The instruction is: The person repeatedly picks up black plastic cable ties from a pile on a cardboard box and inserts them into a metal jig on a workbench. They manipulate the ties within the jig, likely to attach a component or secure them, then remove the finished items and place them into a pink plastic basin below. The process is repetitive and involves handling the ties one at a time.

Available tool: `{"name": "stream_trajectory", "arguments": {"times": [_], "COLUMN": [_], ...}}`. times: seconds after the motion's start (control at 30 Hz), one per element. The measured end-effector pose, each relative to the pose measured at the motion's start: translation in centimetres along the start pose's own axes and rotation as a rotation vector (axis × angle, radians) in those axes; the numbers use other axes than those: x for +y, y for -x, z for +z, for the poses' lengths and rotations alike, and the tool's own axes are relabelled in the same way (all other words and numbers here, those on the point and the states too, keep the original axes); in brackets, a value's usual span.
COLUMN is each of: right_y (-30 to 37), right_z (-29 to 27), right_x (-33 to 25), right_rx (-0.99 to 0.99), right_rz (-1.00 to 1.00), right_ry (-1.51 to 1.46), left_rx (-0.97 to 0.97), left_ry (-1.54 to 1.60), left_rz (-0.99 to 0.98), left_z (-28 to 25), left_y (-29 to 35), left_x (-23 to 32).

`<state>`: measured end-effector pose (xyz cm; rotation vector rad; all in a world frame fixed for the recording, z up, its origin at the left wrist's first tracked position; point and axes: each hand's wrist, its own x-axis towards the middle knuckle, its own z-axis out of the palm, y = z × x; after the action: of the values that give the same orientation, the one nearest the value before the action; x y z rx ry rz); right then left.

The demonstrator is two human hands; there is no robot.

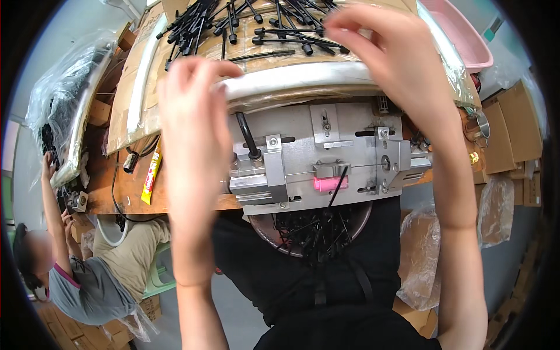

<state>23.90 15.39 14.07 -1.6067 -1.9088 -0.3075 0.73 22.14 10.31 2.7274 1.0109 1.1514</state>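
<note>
My left hand [195, 116] hovers over the near left part of the cardboard tray [143, 114], fingers loosely curved and apart, with nothing seen in them. Over the tray's right side is my right hand [396, 55], its bent fingers apart at the edge of a pile of black rods with knobbed ends [198, 26]; no rod shows in its grasp. Both hands are slightly blurred. Below them lies a metal fixture [303, 125] with clamp blocks and a pink piece [330, 184] at its middle. One thin black rod [338, 188] slants across the fixture's front, above a bowl [265, 233] of black parts.
A white padded strip [297, 79] edges the tray. On the wooden bench lie a yellow packet [151, 175] and a black cable [116, 189]. Far right are a pink basin [458, 32] and cardboard boxes [513, 128]. Another person [93, 280] sits at the left.
</note>
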Motion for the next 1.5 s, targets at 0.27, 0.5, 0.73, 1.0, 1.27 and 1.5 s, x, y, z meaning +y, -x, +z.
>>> {"name": "stream_trajectory", "arguments": {"times": [0.27,0.5,0.73,1.0,1.27,1.5], "right_y": [-12.4,-11.6,-10.8,-5.3,-1.4,2.2], "right_z": [6.5,-1.9,-4.7,-8.8,-7.8,-6.6], "right_x": [-0.3,1.7,6.7,9.4,8.7,5.9], "right_rx": [-0.445,-0.472,0.074,0.33,0.416,0.447], "right_rz": [-0.128,0.307,0.341,0.388,0.426,0.284], "right_ry": [0.265,-0.423,-0.929,-1.023,-0.977,-0.944], "left_rx": [-0.469,-0.366,-0.542,-0.444,-0.226,0.046], "left_ry": [0.324,0.333,0.341,0.445,-0.039,-0.002], "left_rz": [0.067,0.098,-0.146,-0.039,0.19,0.042], "left_z": [-1.6,-0.6,-2.9,-4.6,-2.4,-0.6], "left_y": [-5.0,-6.6,-12.5,-11.3,-2.3,3.1], "left_x": [-5.7,-4.9,-1.1,-3.0,-1.7,1.8]}}
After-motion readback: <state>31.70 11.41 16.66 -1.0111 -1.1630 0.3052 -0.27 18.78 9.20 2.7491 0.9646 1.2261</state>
